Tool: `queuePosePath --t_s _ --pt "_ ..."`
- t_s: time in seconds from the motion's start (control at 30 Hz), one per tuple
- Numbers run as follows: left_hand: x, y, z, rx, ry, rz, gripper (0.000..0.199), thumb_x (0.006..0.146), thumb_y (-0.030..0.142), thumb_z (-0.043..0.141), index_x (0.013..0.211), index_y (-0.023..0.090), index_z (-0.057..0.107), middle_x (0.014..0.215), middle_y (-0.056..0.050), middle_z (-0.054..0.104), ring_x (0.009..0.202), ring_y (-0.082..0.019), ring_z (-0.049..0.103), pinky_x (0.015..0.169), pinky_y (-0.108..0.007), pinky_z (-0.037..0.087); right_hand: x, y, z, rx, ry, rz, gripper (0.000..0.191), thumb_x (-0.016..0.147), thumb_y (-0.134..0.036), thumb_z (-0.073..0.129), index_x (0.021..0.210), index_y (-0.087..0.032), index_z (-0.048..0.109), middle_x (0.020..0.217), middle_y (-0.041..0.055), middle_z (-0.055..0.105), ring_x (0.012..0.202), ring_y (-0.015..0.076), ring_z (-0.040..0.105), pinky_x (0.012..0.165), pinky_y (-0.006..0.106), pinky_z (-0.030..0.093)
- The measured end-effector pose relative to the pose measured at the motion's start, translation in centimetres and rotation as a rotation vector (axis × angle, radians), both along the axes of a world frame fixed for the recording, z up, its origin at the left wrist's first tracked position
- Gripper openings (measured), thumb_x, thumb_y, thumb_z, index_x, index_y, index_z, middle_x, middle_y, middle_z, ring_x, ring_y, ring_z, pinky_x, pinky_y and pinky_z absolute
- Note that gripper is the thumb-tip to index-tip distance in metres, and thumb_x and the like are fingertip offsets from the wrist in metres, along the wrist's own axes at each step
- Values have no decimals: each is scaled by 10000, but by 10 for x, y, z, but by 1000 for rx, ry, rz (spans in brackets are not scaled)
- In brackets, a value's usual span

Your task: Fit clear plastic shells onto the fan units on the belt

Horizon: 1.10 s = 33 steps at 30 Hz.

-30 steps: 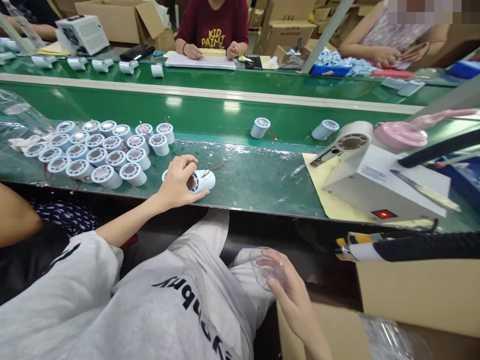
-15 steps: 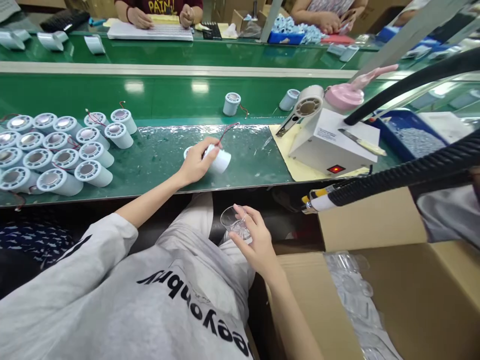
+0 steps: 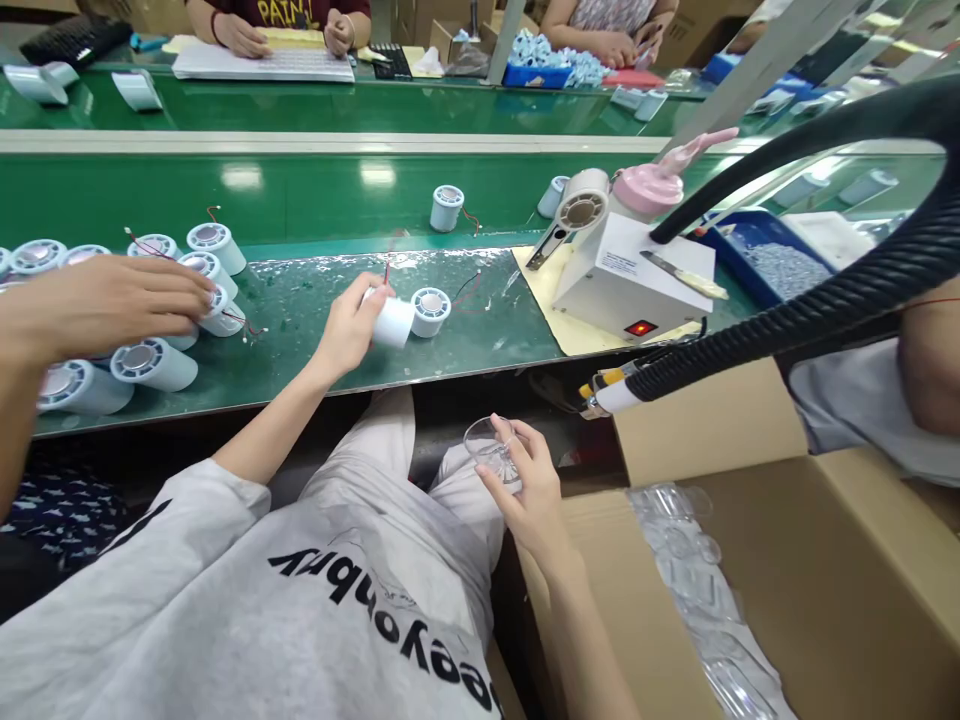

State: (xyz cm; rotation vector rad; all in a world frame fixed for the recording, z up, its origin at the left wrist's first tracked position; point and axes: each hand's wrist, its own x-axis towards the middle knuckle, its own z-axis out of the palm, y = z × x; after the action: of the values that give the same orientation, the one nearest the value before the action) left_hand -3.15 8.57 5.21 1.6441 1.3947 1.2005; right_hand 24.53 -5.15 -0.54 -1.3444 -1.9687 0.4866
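Observation:
My left hand [image 3: 351, 328] is closed around a pale blue cylindrical motor housing [image 3: 394, 320], tilted on its side just above or on the bench; a thin red wire sticks up by the fingers. Immediately to its right, a second housing [image 3: 430, 314] stands upright, its slotted ring end up and its wires trailing right. Over my lap, my right hand [image 3: 531, 490] grips a clear plastic cup-like cover [image 3: 491, 448] by its side, the round rim facing left. To the left, another person's hand [image 3: 112, 300] reaches over a group of similar housings [image 3: 154, 365].
A white box-shaped device [image 3: 634, 275] with a lit red switch sits on yellow card. A black ribbed hose [image 3: 750, 330] arches at right. Below it, an open carton [image 3: 840, 560] holds clear plastic covers. Housings also stand on the green conveyor [image 3: 315, 195]. Co-workers sit opposite.
Another person's hand has come in from the left over the grouped housings. My left hand has moved left, and a housing now stands upright to its right. The view has shifted slightly right.

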Motion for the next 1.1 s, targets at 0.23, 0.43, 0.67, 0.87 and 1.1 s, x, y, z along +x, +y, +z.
queuePosePath --t_s 0.23,0.43,0.67,0.87,1.1 --pt "23 -57 -18 -828 -120 -858 419 845 555 549 906 155 661 728 -24 611 478 -107 447 377 -237 325 -38 -6 16 233 -287 30 454 949 -233 619 1397 -302 641 1449 172 502 1147 376 580 899 548 569" --pt "35 -66 -17 -250 237 -857 259 935 316 540 991 182 753 977 -64 682 904 -181 659 867 -313 512 -30 -8 11 34 -323 -79 242 877 -108 621 1029 -245 750 1359 132 590 1159 358 564 867 501 582" --pt "44 -74 -37 -156 106 -692 474 761 476 838 1146 217 744 1025 -65 655 949 -213 631 867 -356 532 -20 -16 12 -271 193 13 231 903 -436 716 800 -229 704 1266 113 603 1145 310 624 986 495 551" --pt "40 -71 -62 -98 96 -741 611 619 507 932 1155 259 776 1240 -127 608 1215 -307 592 1073 -506 492 -15 -14 14 -408 427 -115 372 896 -510 699 668 -217 680 1069 99 641 1028 267 665 868 417 580" --pt "39 -71 -57 -110 41 -915 603 785 387 838 1343 233 669 1354 -155 668 1263 -294 633 1108 -473 484 -6 -6 5 -578 751 -176 448 716 -596 861 572 -215 672 1009 92 718 1060 296 707 913 458 598"
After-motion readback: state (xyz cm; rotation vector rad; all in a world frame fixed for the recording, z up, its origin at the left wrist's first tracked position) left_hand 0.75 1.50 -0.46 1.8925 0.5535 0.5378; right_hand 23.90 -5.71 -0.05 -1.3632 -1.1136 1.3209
